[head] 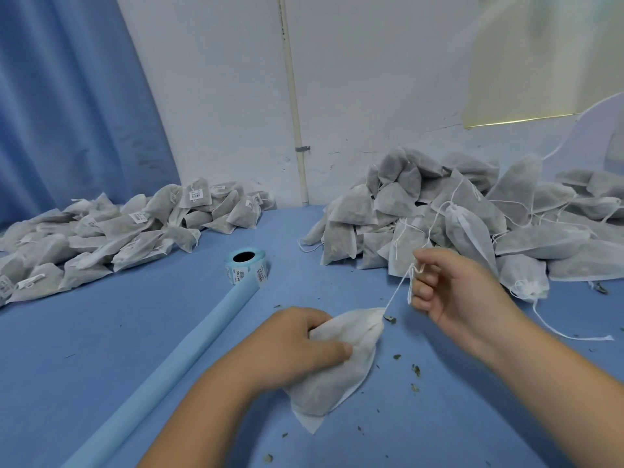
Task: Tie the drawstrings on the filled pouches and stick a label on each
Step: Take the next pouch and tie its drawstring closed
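Note:
A white filled pouch lies on the blue table in front of me. My left hand grips its upper part near the gathered neck. From that neck a white drawstring runs up and to the right, pulled taut. My right hand pinches the end of the string between curled fingers. A roll of labels stands further back, left of centre, with its blue backing strip running toward me.
A heap of labelled pouches lies at the back left. A bigger heap of unlabelled pouches with loose strings fills the back right. Dried herb crumbs are scattered near the pouch. A blue curtain hangs at left.

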A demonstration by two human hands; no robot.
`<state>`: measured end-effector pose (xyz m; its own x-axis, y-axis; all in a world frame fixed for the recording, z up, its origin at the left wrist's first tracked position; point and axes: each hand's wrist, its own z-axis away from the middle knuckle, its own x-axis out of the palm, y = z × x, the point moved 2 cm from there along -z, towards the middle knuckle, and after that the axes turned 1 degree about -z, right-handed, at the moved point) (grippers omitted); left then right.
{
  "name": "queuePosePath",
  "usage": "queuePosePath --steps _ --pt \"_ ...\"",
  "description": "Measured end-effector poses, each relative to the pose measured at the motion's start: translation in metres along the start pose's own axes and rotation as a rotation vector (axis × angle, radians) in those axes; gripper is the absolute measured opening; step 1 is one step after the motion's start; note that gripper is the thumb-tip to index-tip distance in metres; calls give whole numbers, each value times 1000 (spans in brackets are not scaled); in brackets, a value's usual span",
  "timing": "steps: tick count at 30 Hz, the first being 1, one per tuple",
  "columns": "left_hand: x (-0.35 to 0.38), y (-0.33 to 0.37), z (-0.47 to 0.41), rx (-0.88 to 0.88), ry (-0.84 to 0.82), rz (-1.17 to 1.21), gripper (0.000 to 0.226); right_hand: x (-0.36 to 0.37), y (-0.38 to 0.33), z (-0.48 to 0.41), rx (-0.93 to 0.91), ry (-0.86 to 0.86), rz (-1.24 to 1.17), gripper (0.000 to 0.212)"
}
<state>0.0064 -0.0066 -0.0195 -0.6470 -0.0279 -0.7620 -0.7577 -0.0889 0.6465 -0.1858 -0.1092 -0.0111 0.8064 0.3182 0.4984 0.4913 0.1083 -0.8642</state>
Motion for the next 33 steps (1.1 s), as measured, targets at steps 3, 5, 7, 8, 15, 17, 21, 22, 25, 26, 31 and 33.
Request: queuePosePath --steps 3,5,7,8,15,17,21,22,25,26,31,33 --pt "5 4 -1 -9 113 -58 25 7 -3 9 -171 11 208 22" --pt "7 7 -2 -20 190 -42 33 15 -4 18 -307 -2 428 23" --pt "6 10 -3 -32 269 18 35 25 -2 29 -433 -87 595 21" --pt "5 11 -3 -38 316 56 35 31 0 34 -493 -147 680 20" --pt "3 14 -3 -41 445 376 42 48 21 60 -886 -342 1397 12" --pt "4 14 -3 -64 431 432 41 48 23 62 -890 -364 1446 13" --pt "2 12 -3 -127 365 570 21 45 24 60 -857 -386 1504 27" --pt "1 11 -3 -147 311 635 24 45 25 59 -844 -394 1521 29" --pt "0 9 -3 -155 126 818 43 43 28 56 -807 -411 1546 29" --pt "-1 9 -2 -144 106 834 43 42 29 54 -787 -415 1538 30" --pt "-4 3 -4 -154 194 766 27 39 27 51 -734 -447 1480 44" --pt "-13 -1 -3 -179 248 783 22 39 28 51 -731 -467 1470 46"
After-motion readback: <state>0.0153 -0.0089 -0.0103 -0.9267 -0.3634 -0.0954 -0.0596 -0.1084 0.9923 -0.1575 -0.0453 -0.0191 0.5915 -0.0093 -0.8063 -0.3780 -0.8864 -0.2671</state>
